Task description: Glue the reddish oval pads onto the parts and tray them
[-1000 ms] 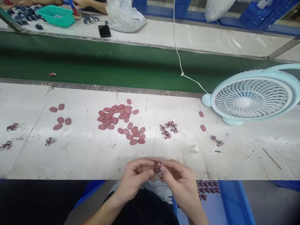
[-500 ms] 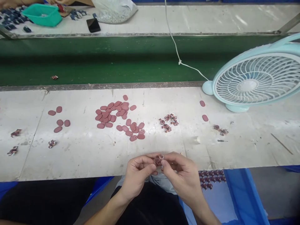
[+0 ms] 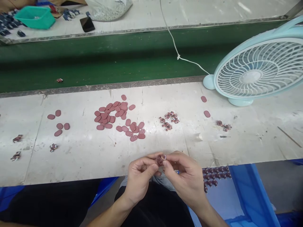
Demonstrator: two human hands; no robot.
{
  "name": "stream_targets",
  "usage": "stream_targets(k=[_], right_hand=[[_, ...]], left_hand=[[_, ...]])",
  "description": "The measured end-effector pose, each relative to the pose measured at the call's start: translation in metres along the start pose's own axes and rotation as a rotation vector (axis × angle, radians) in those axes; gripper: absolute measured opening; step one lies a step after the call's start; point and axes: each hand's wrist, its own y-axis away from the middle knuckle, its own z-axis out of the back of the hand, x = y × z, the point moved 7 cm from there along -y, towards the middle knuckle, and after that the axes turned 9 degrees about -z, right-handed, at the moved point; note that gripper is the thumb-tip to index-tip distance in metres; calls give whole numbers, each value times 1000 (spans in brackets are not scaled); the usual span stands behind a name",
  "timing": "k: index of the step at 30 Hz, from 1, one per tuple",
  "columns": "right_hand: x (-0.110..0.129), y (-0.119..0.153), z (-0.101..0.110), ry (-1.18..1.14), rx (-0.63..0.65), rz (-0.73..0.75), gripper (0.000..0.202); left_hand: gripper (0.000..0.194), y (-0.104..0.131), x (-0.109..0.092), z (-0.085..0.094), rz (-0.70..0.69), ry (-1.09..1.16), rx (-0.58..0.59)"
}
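Note:
Just over the table's front edge, my left hand (image 3: 141,176) and my right hand (image 3: 186,176) pinch one small dark-red figurine (image 3: 160,160) between their fingertips. A pale ring-like detail shows on its right side; the fingers cover much of the rest. Ahead of my hands lie loose oval dark-red discs (image 3: 133,127) and a larger heap of the same discs (image 3: 104,116). Right of these is a cluster of small brown-red figurine parts with white bits (image 3: 169,120).
A light-blue fan (image 3: 251,76) stands at the right, its white cord (image 3: 174,44) running to the far bench. Below the table's right front, a blue crate (image 3: 258,195) holds rows of dark-red figurines (image 3: 216,173). At the far left are a green basket (image 3: 35,22) and a person's hand.
The camera view has tilted and shifted slightly. Both hands keep their pinch on the figurine, with only small finger movement.

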Motion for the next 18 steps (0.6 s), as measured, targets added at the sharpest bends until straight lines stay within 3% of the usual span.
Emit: stream_targets(k=[7, 10, 13, 15, 18], right_hand=[[-10, -3, 2, -89, -2, -17, 9], [-24, -5, 3, -217, 9, -101, 9], [-47, -4, 13, -350, -24, -188, 11], [-65, 1, 31, -423, -110, -217, 12], [-95, 17, 81, -444, -339, -200, 14]], left_hand=[[9, -4, 2, 0, -24, -64, 9], [9, -4, 7, 0, -40, -93, -10], [12, -11, 4, 1, -72, -163, 46], [18, -26, -14, 6, -173, -370, 103], [19, -58, -63, 12, -518, -1009, 187]])
